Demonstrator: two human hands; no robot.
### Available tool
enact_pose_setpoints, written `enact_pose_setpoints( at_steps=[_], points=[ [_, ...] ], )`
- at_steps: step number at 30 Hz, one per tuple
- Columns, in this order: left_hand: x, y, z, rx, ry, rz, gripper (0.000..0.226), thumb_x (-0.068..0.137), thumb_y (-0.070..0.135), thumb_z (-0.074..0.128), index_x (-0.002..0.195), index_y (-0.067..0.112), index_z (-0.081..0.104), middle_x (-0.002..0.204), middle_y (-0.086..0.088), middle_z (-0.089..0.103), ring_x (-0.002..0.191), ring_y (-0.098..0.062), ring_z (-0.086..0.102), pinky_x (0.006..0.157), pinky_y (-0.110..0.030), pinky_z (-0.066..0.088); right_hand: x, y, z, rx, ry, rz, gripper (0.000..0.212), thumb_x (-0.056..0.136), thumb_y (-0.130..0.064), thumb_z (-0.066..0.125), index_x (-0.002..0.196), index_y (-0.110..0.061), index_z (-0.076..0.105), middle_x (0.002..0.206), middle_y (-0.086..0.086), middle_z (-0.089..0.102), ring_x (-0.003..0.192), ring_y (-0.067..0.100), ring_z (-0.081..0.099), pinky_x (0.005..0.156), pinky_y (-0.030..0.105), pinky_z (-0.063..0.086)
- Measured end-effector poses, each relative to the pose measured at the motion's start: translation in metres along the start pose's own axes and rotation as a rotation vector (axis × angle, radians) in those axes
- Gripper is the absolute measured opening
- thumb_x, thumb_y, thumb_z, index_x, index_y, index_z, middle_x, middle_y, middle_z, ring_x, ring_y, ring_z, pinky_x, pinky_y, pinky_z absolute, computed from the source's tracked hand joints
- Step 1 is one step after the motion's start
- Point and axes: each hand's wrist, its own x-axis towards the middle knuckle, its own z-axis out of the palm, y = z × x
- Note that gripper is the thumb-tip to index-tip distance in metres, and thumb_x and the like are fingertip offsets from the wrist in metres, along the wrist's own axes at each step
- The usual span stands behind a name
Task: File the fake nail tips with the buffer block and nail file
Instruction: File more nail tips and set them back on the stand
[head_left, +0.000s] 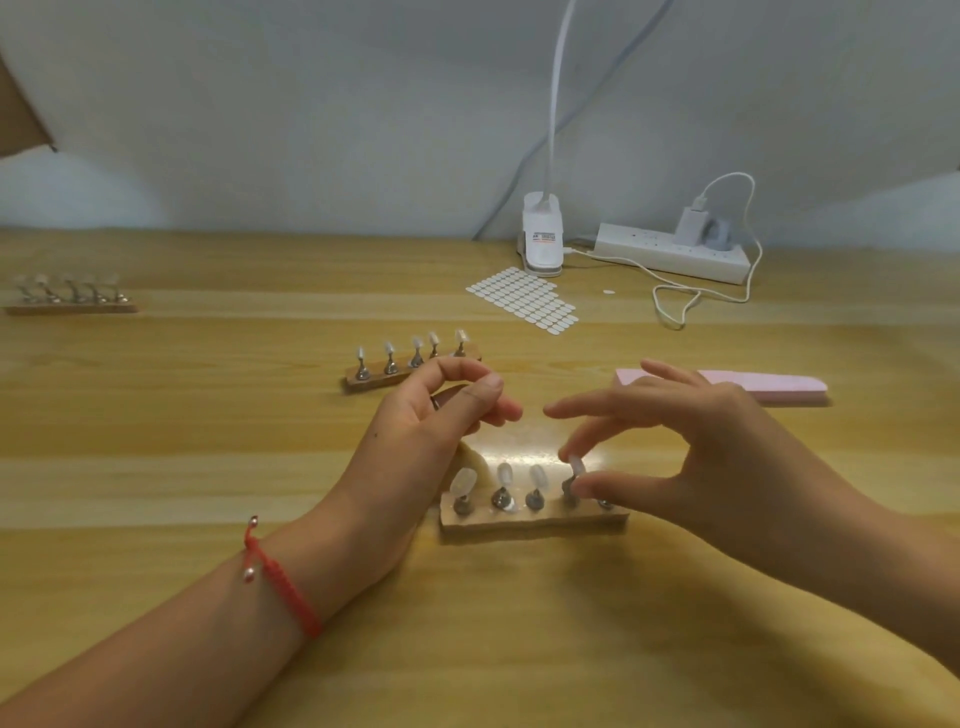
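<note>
- Pinching a tip (574, 464) on the near stand (535, 522), fourth peg from left: right hand (691, 447), with thumb and forefinger.
- Above the stand's left end, left hand (436, 410) is curled; whether it holds anything, cannot tell.
- Pink buffer (769, 387) lies beyond the stand, rightward.

Right hand (691, 447) hides the fifth peg's (605, 503) top.

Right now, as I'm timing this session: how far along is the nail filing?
Early. Done: tips sit mounted on the nearest stand. In hand: the right hand pinches the fourth tip there; the left hand hovers curled beside it. Left: all filing, seemingly; the pink buffer block lies untouched on the table and no nail file shows.
</note>
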Motion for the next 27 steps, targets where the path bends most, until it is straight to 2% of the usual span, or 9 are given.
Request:
enact_pose_setpoints(
  at_steps=[4,6,8,10,12,17,20,23,27],
  points=[
    [0.001,-0.001,-0.001,0.000,-0.002,-0.002,0.034,0.068,0.039,0.063,0.095,0.019,0.059,0.076,0.005,0.071,0.082,-0.008,0.061,0.088,-0.029,0.040,-0.001,0.003,0.004,-0.003,-0.040,0.022,0.048,0.067,-0.054,0.069,0.114,-0.054,0.059,0.103,-0.038,0.065,0.114,-0.012,0.052,0.117,0.010,0.008],
    [0.001,-0.001,-0.001,-0.005,-0.004,-0.002,0.033,0.068,0.038,0.063,0.094,0.019,0.059,0.076,0.005,0.071,0.084,-0.010,0.061,0.088,-0.029,0.040,-0.002,0.005,-0.004,0.013,-0.039,0.008,0.056,0.065,-0.064,0.068,0.120,-0.056,0.058,0.116,-0.038,0.061,0.118,-0.013,0.050,0.115,0.009,0.013],
    [0.001,-0.001,-0.001,-0.007,-0.007,-0.008,0.033,0.068,0.037,0.063,0.095,0.019,0.059,0.077,0.005,0.071,0.085,-0.011,0.061,0.089,-0.030,0.041,-0.005,0.014,-0.020,0.088,0.017,0.027,0.057,0.067,-0.063,0.070,0.122,-0.056,0.059,0.119,-0.034,0.063,0.114,-0.011,0.057,0.108,0.015,0.036],
    [0.000,-0.001,-0.001,-0.006,-0.009,-0.014,0.033,0.068,0.036,0.063,0.096,0.018,0.059,0.077,0.004,0.071,0.086,-0.011,0.062,0.089,-0.030,0.042,-0.009,0.026,-0.036,0.070,0.029,0.066,0.048,0.067,-0.058,0.072,0.114,-0.051,0.067,0.114,-0.031,0.067,0.110,-0.008,0.062,0.103,0.032,0.048],
    [0.000,0.000,-0.001,-0.001,-0.006,-0.017,0.033,0.068,0.035,0.063,0.097,0.018,0.059,0.077,0.004,0.071,0.085,-0.011,0.062,0.090,-0.030,0.042,-0.015,0.032,-0.037,0.023,-0.013,0.085,0.041,0.064,-0.055,0.076,0.104,-0.047,0.072,0.108,-0.027,0.070,0.111,-0.006,0.062,0.103,0.038,0.048],
    [0.001,-0.002,-0.002,0.001,-0.002,-0.022,0.031,0.070,0.031,0.063,0.097,0.017,0.059,0.076,0.004,0.071,0.083,-0.009,0.062,0.084,-0.027,0.045,-0.021,0.029,-0.006,0.083,-0.026,-0.006,0.046,0.071,-0.045,0.073,0.116,-0.039,0.069,0.099,-0.022,0.072,0.101,0.000,0.066,0.092,0.016,0.046],
    [0.001,-0.002,-0.003,-0.003,0.000,-0.034,0.033,0.068,0.032,0.065,0.098,0.018,0.059,0.077,0.004,0.071,0.085,-0.010,0.061,0.076,-0.024,0.050,-0.019,0.028,0.005,-0.057,0.066,-0.120,0.025,0.080,-0.031,0.073,0.104,-0.027,0.077,0.093,-0.015,0.073,0.088,0.005,0.068,0.082,0.031,0.053],
    [0.001,-0.001,-0.003,0.011,0.010,-0.029,0.032,0.068,0.032,0.065,0.097,0.019,0.060,0.078,0.004,0.072,0.082,-0.007,0.063,0.086,-0.029,0.041,-0.021,0.028,0.009,-0.248,0.068,-0.291,0.012,0.087,-0.026,0.072,0.095,-0.021,0.080,0.091,-0.013,0.074,0.084,0.013,0.067,0.080,0.038,0.054],
    [-0.002,0.000,-0.001,0.003,0.017,0.023,0.028,0.067,0.029,0.067,0.093,0.020,0.061,0.076,0.004,0.071,0.079,-0.006,0.064,0.082,-0.025,0.043,-0.021,0.022,0.005,-0.016,0.199,-0.132,0.017,0.080,-0.035,0.071,0.092,-0.025,0.079,0.089,-0.014,0.075,0.084,0.009,0.070,0.082,0.039,0.055]
  ],
)
